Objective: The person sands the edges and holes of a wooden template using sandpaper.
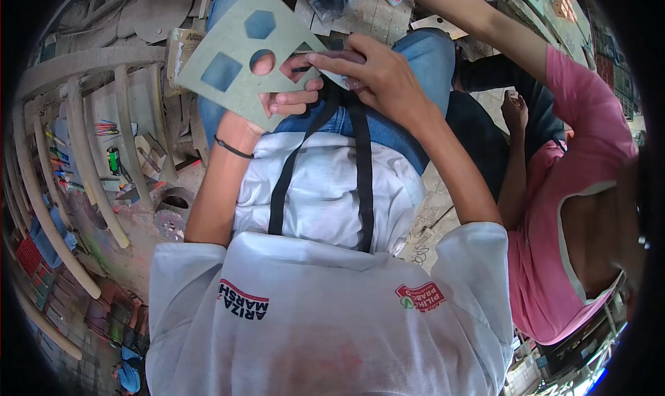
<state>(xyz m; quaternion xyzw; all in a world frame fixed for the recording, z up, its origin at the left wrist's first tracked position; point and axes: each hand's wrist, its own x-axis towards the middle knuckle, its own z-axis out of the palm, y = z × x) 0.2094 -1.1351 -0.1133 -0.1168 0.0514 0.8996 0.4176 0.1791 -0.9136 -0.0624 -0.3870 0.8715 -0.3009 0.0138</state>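
A pale grey-green flat board (pixel 208 53) with cut-out shapes, among them a hexagon, a square and a circle, is tilted above my lap. My left hand (pixel 294 99) grips it from underneath at the near edge, its fingers showing through the openings. A black band circles the left wrist. My right hand (pixel 388 77) is at the board's right corner, fingers pinched around a thin greyish sheet (pixel 336 77), whose kind I cannot make out. The fingertips are at the edge of a cut-out there. Part of that opening is hidden by the fingers.
A person in a pink shirt (pixel 533 257) sits close on my right, one arm reaching forward. At left stands a curved wooden slatted frame (pixel 83 160), with pens and a green item (pixel 113 160) behind it. A dark plastic bag (pixel 331 0) lies ahead.
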